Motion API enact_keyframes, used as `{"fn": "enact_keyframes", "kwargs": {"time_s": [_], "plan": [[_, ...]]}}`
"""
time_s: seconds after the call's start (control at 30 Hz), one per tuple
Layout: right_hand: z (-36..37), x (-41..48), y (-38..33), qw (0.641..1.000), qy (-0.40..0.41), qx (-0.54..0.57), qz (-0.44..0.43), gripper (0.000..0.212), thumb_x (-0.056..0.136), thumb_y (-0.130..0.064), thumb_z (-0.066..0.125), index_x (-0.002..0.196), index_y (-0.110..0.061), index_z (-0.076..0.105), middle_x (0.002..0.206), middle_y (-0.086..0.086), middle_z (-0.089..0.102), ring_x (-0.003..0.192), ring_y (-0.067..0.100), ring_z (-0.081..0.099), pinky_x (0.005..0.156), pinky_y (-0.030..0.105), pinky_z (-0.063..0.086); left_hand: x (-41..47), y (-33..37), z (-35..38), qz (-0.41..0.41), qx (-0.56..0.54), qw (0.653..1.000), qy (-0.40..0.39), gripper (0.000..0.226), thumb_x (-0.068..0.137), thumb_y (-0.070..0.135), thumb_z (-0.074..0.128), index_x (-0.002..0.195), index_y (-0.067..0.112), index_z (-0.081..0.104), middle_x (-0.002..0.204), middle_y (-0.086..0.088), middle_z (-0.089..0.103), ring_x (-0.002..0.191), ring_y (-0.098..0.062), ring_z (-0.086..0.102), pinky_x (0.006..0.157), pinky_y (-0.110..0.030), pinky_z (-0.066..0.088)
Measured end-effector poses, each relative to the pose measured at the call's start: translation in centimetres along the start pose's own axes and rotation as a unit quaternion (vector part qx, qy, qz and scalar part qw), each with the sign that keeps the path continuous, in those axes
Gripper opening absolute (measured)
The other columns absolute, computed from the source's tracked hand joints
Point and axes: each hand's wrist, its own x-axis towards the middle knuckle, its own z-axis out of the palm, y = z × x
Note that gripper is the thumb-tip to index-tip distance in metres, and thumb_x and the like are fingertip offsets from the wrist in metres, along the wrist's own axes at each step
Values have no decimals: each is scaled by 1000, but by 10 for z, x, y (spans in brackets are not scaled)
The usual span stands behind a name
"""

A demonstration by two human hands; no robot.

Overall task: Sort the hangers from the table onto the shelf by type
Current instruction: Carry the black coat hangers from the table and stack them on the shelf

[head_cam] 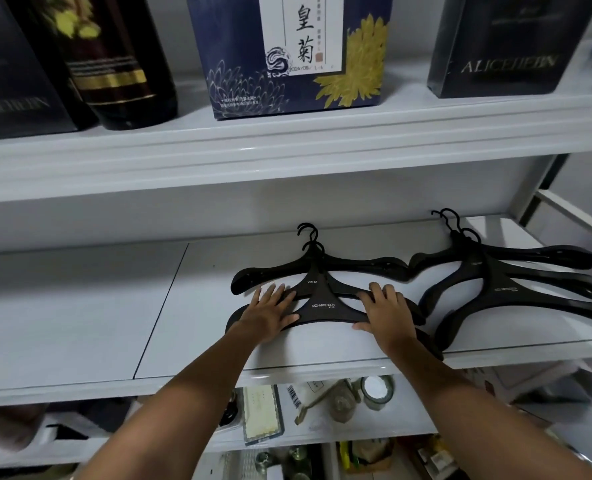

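Observation:
Two stacks of wide black hangers lie flat on the white middle shelf [80,306]. The middle stack [325,306] has its hooks pointing to the back, and its top hanger bears white lettering. My left hand [270,313] rests flat on that top hanger's left arm, fingers spread. On its right arm lies my right hand [386,313], thumb curled under the front edge. A second stack of black hangers [516,282] sits to the right, apart from both hands.
The upper shelf [287,157] carries dark boxes, a dark bottle [114,64] and a blue box with gold flowers [287,53]. Below the middle shelf sit jars, a tape roll [377,389] and small packets.

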Motion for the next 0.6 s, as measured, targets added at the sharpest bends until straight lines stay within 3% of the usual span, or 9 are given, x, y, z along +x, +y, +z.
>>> {"fn": "enact_keyframes", "kwargs": {"time_s": [0.23,0.43,0.47,0.53,0.6], "plan": [[25,4,-3,999,-26,39,9,70,44,-60,85,99,-18,74,94,12,71,81,36,67,73,45,56,-1,1,8,-1,-22,1000,14,59,101,46,20,151,25,-2,160,-2,-9,148,-20,-4,120,-39,-3],[20,6,3,999,-31,35,17,78,33,-65,85,97,-20,76,98,13,72,87,39,69,77,49,55,-2,2,0,14,-21,1000,9,60,101,47,19,151,24,-6,160,-4,-12,148,-22,-4,120,-40,-1],[13,4,4,999,-33,32,22,80,36,-65,84,101,-20,75,103,14,71,92,40,68,81,50,53,-2,1,-5,26,-17,999,14,62,99,51,14,151,24,-6,160,-4,-11,148,-22,-4,120,-39,0],[-6,-2,6,999,-33,37,9,78,61,-62,76,126,-21,61,130,15,58,116,40,55,101,50,41,-2,3,-20,53,-27,998,37,74,90,65,3,151,24,-2,160,-1,-5,149,-19,0,120,-37,1],[-24,-6,9,998,-9,56,14,70,84,-56,57,143,-24,38,148,8,37,132,33,38,111,41,27,-2,6,-38,77,-39,994,59,68,94,60,13,152,25,3,161,3,1,148,-18,5,119,-35,2]]}}
